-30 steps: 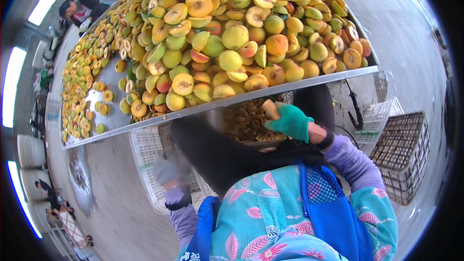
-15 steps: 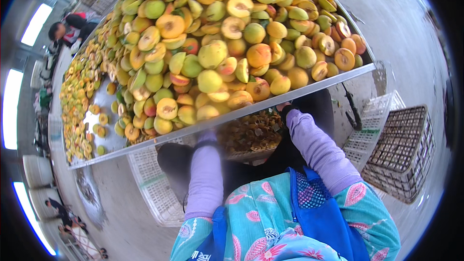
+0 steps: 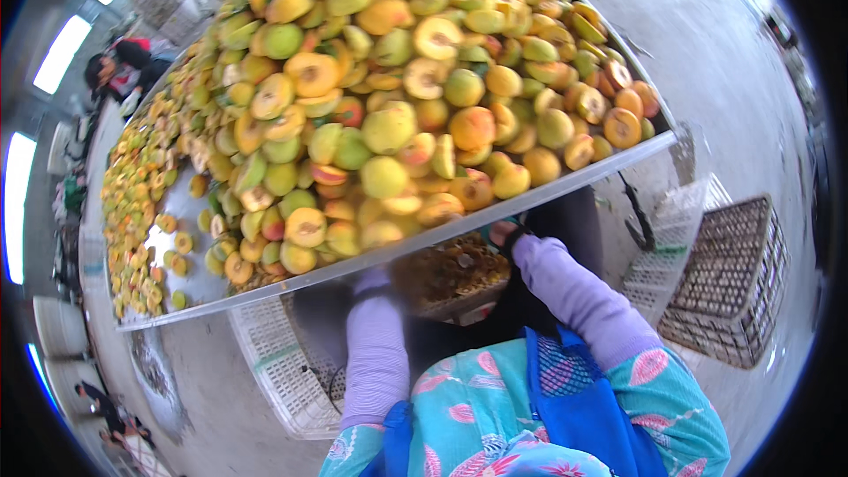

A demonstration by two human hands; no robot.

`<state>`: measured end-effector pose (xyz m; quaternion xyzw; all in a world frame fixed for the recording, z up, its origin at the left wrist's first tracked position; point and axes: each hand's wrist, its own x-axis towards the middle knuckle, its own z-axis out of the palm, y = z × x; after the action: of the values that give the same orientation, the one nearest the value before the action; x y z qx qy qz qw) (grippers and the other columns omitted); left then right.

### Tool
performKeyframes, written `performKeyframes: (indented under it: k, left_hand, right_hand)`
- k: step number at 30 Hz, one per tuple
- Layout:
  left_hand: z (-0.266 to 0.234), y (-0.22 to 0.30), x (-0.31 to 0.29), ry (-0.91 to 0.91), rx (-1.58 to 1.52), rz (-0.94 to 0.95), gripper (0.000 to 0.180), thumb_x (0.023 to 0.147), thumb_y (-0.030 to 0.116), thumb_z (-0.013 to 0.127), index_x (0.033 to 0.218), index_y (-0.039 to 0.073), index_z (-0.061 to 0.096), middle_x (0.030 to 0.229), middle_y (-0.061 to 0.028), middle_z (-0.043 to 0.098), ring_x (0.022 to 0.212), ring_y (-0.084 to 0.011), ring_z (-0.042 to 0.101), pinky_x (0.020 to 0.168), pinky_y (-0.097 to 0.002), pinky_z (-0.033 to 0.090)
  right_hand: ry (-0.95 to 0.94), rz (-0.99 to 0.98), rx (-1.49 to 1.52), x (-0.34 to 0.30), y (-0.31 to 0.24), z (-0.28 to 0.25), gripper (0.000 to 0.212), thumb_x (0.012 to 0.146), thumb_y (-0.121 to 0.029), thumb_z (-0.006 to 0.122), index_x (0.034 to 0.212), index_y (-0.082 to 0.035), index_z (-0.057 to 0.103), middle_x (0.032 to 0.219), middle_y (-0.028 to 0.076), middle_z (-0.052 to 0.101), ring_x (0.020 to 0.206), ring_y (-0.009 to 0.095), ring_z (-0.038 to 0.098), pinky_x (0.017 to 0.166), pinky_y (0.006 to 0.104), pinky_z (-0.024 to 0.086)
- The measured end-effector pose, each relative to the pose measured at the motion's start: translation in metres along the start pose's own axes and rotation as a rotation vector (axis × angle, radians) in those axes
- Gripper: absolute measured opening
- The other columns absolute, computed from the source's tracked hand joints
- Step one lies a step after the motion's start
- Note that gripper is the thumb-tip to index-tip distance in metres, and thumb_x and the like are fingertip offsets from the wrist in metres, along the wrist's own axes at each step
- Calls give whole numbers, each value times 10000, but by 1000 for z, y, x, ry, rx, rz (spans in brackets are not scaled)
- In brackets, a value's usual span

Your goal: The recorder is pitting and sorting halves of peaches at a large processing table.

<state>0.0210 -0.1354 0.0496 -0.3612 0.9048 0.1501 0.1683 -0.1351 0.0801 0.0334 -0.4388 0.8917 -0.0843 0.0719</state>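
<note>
"So, what's the right hand (image 3: 501, 231) gripping?"

"Can't tell; the metal rim (image 3: 291, 283) covers most of it, and hides the left hand entirely."

"And the fruit (image 3: 384, 177)?"

"Whole and halved, heaped on the counter (image 3: 205, 286) just beyond both hands. Left of the right hand, a low crate (image 3: 455, 303) holds brownish pieces (image 3: 455, 265)."

"Reaching under like that, I'd keep both wrists clear of the edge and work over the crate."
</note>
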Motion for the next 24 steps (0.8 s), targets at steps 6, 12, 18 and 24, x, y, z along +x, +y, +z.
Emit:
performKeyframes:
  k: [6, 12, 18, 24]
  left_hand:
    - [-1, 17, -33, 152, -64, 202, 262, 855, 232, 515, 1047, 104, 640, 1113, -144, 620, 1029, -342, 581, 869, -438, 461]
    - [-99, 43, -114, -55, -143, 556, 232, 819, 221, 525, 920, 64, 663, 835, -155, 658, 779, -335, 622, 702, -415, 501]
    - [-170, -14, -102, 845, -366, 0, 456, 819, 381, 605, 1163, 89, 543, 972, -225, 599, 875, -386, 588, 796, -457, 473]
    - [-175, -41, -50, 642, 91, 150, 533, 729, 410, 694, 1120, 76, 553, 1009, -185, 569, 915, -366, 561, 764, -464, 463]
  right_hand:
    - [-70, -117, -125, -12, -31, -21, 361, 849, -231, 526, 1176, -82, 564, 902, 148, 643, 779, 319, 629, 690, 449, 489]
    - [-297, -541, 331, -28, -61, -117, 363, 885, -264, 555, 1157, -23, 546, 758, 115, 612, 633, 243, 596, 597, 366, 479]
    - [-357, 370, 1563, -34, -89, -173, 377, 920, -149, 566, 1273, -65, 464, 893, -55, 514, 719, 48, 507, 618, 223, 453]
    - [-352, 292, 1548, -34, -103, -171, 327, 908, -302, 590, 1148, -82, 553, 798, -40, 553, 579, 33, 471, 461, 190, 358]
